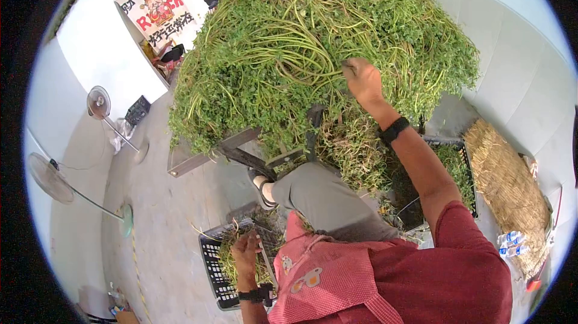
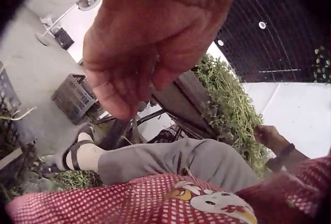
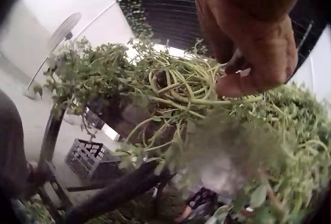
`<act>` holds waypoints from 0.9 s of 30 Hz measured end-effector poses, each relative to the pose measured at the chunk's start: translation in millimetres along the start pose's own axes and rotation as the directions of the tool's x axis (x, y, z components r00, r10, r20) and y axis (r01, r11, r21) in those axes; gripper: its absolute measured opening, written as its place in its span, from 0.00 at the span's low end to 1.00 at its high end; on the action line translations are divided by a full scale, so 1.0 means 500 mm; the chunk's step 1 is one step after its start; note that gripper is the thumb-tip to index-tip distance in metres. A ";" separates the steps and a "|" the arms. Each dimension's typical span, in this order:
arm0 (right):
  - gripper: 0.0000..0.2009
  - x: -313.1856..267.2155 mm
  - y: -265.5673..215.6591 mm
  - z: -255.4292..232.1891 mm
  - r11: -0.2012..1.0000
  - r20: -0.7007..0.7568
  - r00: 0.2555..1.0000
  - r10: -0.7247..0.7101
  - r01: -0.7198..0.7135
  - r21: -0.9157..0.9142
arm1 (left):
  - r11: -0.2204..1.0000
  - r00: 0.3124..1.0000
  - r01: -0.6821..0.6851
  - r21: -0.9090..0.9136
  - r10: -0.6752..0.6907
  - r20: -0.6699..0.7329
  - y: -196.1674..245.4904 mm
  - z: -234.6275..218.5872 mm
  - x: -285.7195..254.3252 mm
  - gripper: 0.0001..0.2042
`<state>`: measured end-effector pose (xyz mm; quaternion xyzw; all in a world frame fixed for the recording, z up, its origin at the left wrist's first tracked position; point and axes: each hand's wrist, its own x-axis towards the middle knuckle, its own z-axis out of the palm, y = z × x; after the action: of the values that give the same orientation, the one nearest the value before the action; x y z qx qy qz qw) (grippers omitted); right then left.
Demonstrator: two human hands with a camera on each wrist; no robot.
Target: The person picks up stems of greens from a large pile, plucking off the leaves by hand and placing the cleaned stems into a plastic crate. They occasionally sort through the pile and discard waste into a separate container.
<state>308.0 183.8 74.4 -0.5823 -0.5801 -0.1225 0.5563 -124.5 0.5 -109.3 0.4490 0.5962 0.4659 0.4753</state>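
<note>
A large heap of leafy green stems [image 1: 289, 41] rises in front of me. At its near side my right hand [image 1: 365, 80] pinches a green stem with thumb and forefinger. The right wrist view shows the thumb [image 3: 235, 85] right at that stem, beside a loop of bare stalks [image 3: 178, 87]. A small dark piece shows at the fingertips in the head view. Low on the left, my left hand [image 1: 245, 253] is over a black plastic crate [image 1: 212, 264] with loose stems in it. Its fingers [image 2: 116, 97] hang loosely bent, with nothing visible in them.
Under the heap is a dark frame [image 1: 241, 154]. More cut greens lie below and in a crate [image 1: 471, 179] at the right. A rolled straw mat [image 1: 506, 188] with water bottles [image 1: 512, 243] lies farther right. Two standing fans [image 1: 99, 102] are at the left.
</note>
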 end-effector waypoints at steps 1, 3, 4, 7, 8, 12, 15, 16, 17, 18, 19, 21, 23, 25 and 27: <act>0.08 -0.006 -0.011 0.002 1.000 0.000 1.000 0.000 0.000 0.003 | 1.000 1.000 -0.001 0.001 0.001 -0.002 0.000 -0.004 0.002 0.12; 0.08 -0.006 -0.034 0.006 0.997 0.247 0.967 -0.067 0.073 -0.012 | 1.000 1.000 -0.008 -0.006 0.008 0.027 0.005 -0.002 0.009 0.13; 0.07 -0.009 -0.030 0.018 0.990 0.292 0.946 -0.143 0.141 0.029 | 1.000 1.000 -0.013 -0.023 0.013 0.006 0.010 0.000 0.010 0.13; 0.07 0.000 -0.019 0.046 0.980 0.229 0.957 -0.176 0.192 -0.048 | 0.999 0.998 -0.052 -0.001 0.052 0.043 0.034 0.010 0.029 0.13; 0.07 0.006 -0.017 0.053 0.980 0.229 0.958 -0.175 0.191 -0.049 | 0.999 0.998 -0.052 -0.001 0.052 0.045 0.040 0.014 0.033 0.13; 0.07 0.043 -0.053 0.089 0.991 0.252 0.959 -0.129 0.134 -0.004 | 0.993 0.992 -0.103 -0.055 0.106 0.064 0.081 0.052 0.039 0.11; 0.10 0.078 -0.095 0.118 0.994 0.382 0.920 -0.084 0.105 -0.035 | 0.986 0.983 -0.143 -0.085 0.152 0.103 0.107 0.077 0.040 0.11; 0.13 0.082 -0.095 0.138 0.974 0.269 0.945 -0.186 0.214 -0.080 | 0.982 0.975 -0.160 -0.098 0.173 0.137 0.109 0.082 0.039 0.11; 0.15 0.086 -0.108 0.146 0.940 0.155 0.944 -0.293 0.314 -0.135 | 0.982 0.976 -0.161 -0.101 0.174 0.132 0.107 0.085 0.037 0.11; 0.21 0.094 -0.118 0.148 0.941 0.276 0.944 -0.180 0.247 -0.230 | 0.982 0.973 -0.167 -0.087 0.179 0.149 0.105 0.087 0.037 0.11; 0.21 0.104 -0.126 0.148 0.941 0.276 0.943 -0.186 0.252 -0.227 | 0.983 0.969 -0.172 -0.071 0.182 0.167 0.104 0.089 0.037 0.11; 0.21 0.120 -0.141 0.145 0.943 0.510 0.855 0.095 0.086 -0.320 | 0.985 0.970 -0.166 -0.050 0.172 0.170 0.107 0.095 0.029 0.11; 0.20 0.147 -0.110 0.160 0.982 0.537 0.841 0.071 0.036 -0.186 | 0.987 0.971 -0.157 -0.027 0.159 0.178 0.115 0.095 0.024 0.11; 0.19 0.164 -0.084 0.169 0.999 0.561 0.827 0.042 -0.016 -0.051 | 0.980 0.963 -0.195 0.037 0.184 0.198 0.129 0.099 0.028 0.12; 0.18 0.172 -0.081 0.169 0.784 0.620 0.778 0.102 -0.447 0.431 | 0.977 0.964 -0.209 0.047 0.197 0.179 0.155 0.111 0.048 0.12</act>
<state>258.1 285.1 133.1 -0.4855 -0.6316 0.3164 0.5150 -66.0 43.9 -42.9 0.5620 0.5183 0.4515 0.4602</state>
